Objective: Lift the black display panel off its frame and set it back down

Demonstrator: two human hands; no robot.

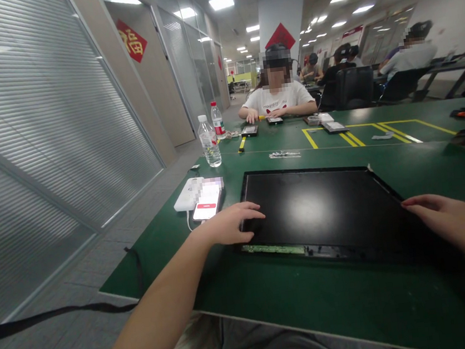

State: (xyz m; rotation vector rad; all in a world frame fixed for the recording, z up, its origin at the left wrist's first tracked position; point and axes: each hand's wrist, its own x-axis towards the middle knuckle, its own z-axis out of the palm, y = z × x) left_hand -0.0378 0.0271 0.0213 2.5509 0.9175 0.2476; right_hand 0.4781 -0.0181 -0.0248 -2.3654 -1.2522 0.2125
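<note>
The screen (324,209) lies on the table (272,299) between the left hand (236,223), thumb and fingers spread at its left edge, and the right hand (452,222), fingertips at its right edge. Hands apart; right-hand grip cannot be determined.

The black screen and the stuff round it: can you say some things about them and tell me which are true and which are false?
1. The left hand is at the screen's left side. True.
2. The right hand holds a phone. False: it is at the screen's right edge.
3. The phone lies beside a white box. True.
4. The near bottle has a red cap. False: it is white.
5. The table is green. True.
</note>
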